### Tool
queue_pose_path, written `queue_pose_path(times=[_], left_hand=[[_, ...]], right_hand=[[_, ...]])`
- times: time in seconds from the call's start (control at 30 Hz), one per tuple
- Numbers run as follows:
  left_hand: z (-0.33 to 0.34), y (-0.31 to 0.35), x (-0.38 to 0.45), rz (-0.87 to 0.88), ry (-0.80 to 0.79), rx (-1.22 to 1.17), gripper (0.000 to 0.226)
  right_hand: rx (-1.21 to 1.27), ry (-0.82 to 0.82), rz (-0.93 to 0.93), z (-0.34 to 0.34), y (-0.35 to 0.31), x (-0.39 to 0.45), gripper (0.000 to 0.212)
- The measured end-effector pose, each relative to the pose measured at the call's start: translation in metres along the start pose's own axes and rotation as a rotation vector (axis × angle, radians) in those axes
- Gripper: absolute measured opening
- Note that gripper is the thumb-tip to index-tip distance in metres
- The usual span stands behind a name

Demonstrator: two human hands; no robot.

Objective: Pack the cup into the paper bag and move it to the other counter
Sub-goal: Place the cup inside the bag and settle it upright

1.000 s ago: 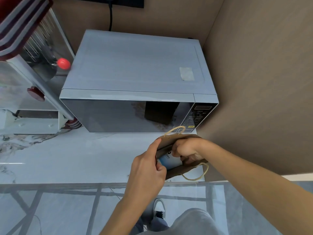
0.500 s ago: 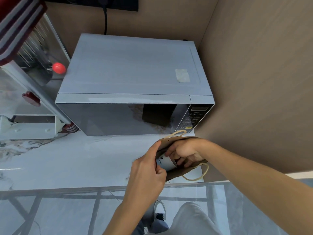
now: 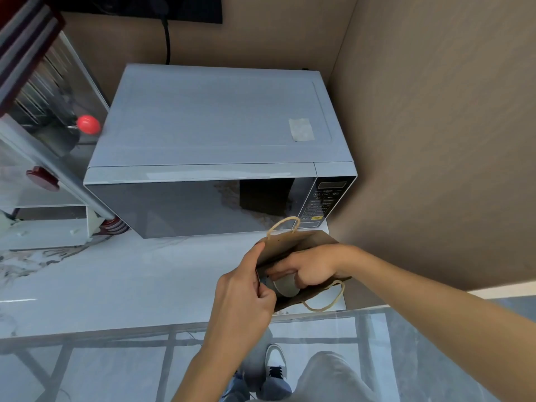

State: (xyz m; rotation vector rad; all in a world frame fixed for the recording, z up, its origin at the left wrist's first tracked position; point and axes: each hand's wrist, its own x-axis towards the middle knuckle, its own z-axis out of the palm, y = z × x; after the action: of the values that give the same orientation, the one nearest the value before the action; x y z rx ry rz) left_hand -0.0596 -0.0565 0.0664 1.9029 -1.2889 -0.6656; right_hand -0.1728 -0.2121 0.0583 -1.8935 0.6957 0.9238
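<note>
Cup sits inside our paper bag, gripped by right hand; left hand pinches the rim open.

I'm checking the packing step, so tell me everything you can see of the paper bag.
The paper bag is plain brown paper with two tan cord handles, one at its far edge, one hanging at the near edge. It stands open on the pale counter before the microwave. The left hand pinches its near-left rim; the right hand reaches into its mouth, lowering the cup inside.
</note>
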Motion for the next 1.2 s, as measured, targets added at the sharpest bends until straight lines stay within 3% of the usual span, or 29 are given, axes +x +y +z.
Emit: queue_pose_path(times=[0.2, 0.4, 0.6, 0.77, 1.03, 1.2], left_hand=[[0.003, 0.000, -0.001, -0.005, 0.012, -0.008, 0.070], [0.003, 0.002, -0.002, -0.006, 0.010, -0.013, 0.070], [0.003, 0.004, -0.001, -0.013, 0.014, -0.028, 0.072], [-0.001, 0.002, -0.001, -0.009, 0.001, -0.043, 0.077], [-0.007, -0.003, -0.002, 0.001, -0.008, -0.033, 0.075], [-0.009, -0.007, -0.001, -0.008, 0.000, -0.026, 0.075]], right_hand=[[0.231, -0.032, -0.001, 0.006, 0.004, 0.001, 0.073], [0.309, 0.002, 0.023, 0.007, 0.006, 0.001, 0.078], [0.178, 0.064, 0.016, 0.007, -0.010, 0.010, 0.078], [0.124, 0.102, -0.001, 0.011, -0.024, 0.020, 0.064], [0.208, 0.136, -0.044, 0.000, -0.027, 0.011, 0.075], [0.040, 0.227, 0.094, -0.013, -0.031, 0.002, 0.047]])
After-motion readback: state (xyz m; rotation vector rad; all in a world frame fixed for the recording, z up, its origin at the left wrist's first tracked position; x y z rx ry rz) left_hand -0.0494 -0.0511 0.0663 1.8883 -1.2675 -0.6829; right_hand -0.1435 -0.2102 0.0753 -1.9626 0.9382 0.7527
